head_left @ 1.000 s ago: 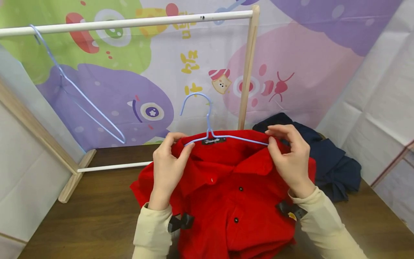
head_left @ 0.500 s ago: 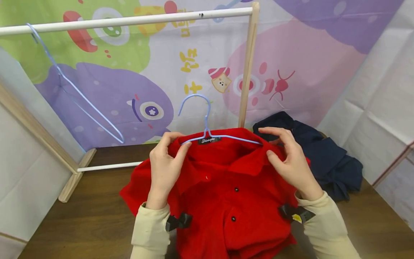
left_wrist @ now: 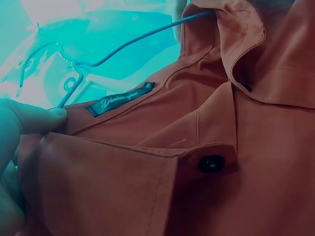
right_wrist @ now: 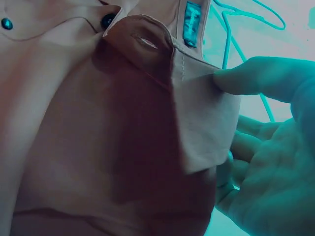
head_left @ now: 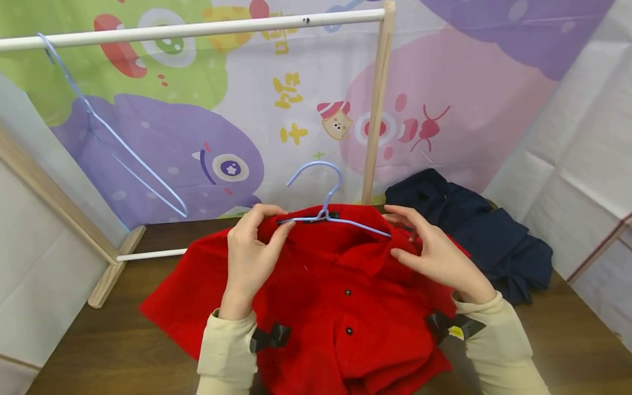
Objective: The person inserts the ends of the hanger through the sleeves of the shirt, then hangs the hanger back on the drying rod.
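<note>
A red short-sleeved shirt (head_left: 316, 296) with black buttons lies front up, a light blue hanger (head_left: 362, 226) inside its neck and the hook sticking up. My left hand (head_left: 247, 260) pinches the left side of the collar together with the hanger's arm. In the left wrist view the thumb presses at the wire, beside the dark label (left_wrist: 120, 100). Around the collar's right side, my right hand (head_left: 439, 260) has its thumb in front and fingers behind. The right wrist view shows that thumb on the collar flap (right_wrist: 204, 108); the hanger's right tip is hidden under cloth.
A rack with a white rail (head_left: 197, 31) and wooden posts stands behind. Another blue hanger (head_left: 125, 144) hangs at its left end. Dark navy cloth (head_left: 474, 230) lies bunched on the brown table (head_left: 113, 340) at the right, near the pale side wall.
The hanger's hook has tipped lower and turned right. The shirt's left sleeve side has spread out leftward. My right hand has shifted left and down along the collar; my left keeps its pinch.
</note>
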`<state>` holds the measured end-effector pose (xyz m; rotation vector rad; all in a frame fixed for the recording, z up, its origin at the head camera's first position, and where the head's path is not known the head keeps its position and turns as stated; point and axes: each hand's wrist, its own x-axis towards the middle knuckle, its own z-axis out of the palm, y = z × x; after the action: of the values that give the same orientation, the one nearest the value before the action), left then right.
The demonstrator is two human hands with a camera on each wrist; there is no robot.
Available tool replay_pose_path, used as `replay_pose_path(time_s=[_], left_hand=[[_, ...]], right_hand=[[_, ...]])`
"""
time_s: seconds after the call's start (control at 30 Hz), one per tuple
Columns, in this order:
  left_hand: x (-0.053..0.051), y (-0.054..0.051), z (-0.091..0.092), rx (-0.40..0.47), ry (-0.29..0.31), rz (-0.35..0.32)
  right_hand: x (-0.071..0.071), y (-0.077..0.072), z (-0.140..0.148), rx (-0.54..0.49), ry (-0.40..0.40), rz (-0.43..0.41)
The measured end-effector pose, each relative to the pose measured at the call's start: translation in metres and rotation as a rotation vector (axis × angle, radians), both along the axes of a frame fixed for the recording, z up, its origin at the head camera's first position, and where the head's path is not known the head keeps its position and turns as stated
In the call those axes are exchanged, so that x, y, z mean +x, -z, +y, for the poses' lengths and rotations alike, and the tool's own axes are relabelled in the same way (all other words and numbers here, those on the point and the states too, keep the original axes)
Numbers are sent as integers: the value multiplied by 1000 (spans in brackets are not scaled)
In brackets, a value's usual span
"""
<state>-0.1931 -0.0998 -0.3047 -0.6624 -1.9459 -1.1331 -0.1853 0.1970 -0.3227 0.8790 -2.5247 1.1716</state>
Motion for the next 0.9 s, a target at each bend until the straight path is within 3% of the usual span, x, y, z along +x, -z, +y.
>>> replay_pose_path(time_s=[0.13,0.3,0.47,0.73,0.9], left_hand=[[1,-2,-2,-24,52,15],[4,-3,-4,-82,127,72],[6,-5,-3,-79,146,96],[5,-4,-1,-76,39,127],[3,-2,0,-120,-38,79]], right_hand=[[-2,0,3,-48,-34,-5],[-1,-1,6,-35,-78,-99],[0,-1,5,-38,-72,-156],[3,-4,-3,-169,-81,-39],[4,-6,-9,-238,-22,65]])
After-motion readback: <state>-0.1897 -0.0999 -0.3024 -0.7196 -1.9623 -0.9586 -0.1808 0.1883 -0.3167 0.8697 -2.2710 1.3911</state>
